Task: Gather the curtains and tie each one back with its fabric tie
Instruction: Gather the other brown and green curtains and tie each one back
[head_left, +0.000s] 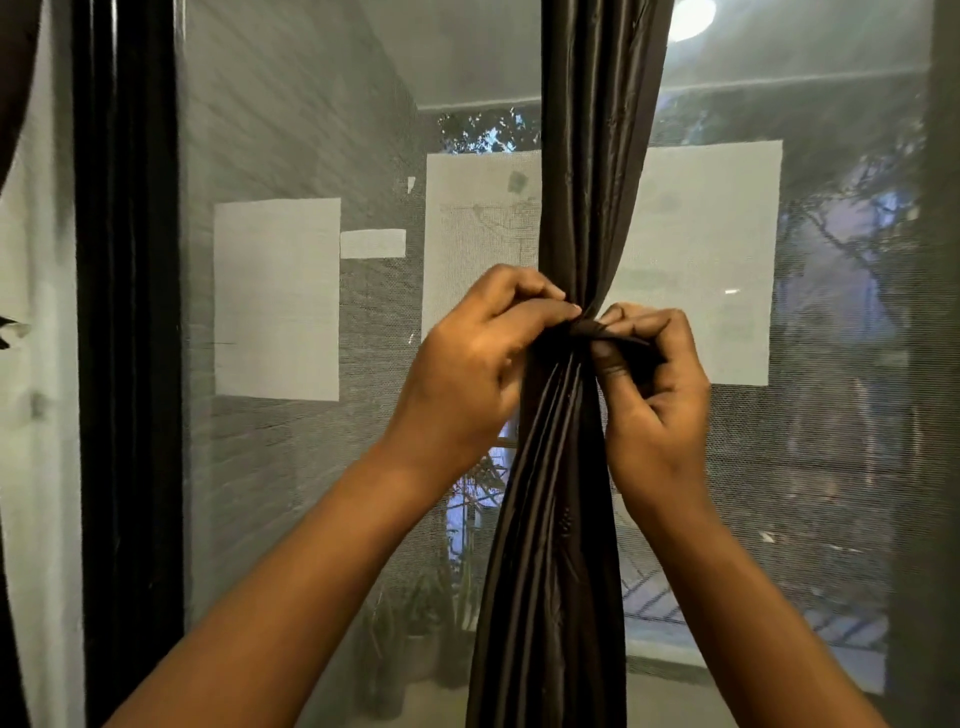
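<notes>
Now both hands' fingers (550, 310) pinch fabric tie (597, 331) cinching gathered curtain (558, 519).

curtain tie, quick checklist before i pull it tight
1. Curtain gathered into one bundle at the tie: ok.
2. Fabric tie wrapped across the front of the bundle: ok.
3. Left hand pinching at the tie: ok.
4. Right hand holding the tie's end: ok.
5. Knot formed: cannot tell, fingers hide it.
6. Tie passing round the back: cannot tell.
</notes>
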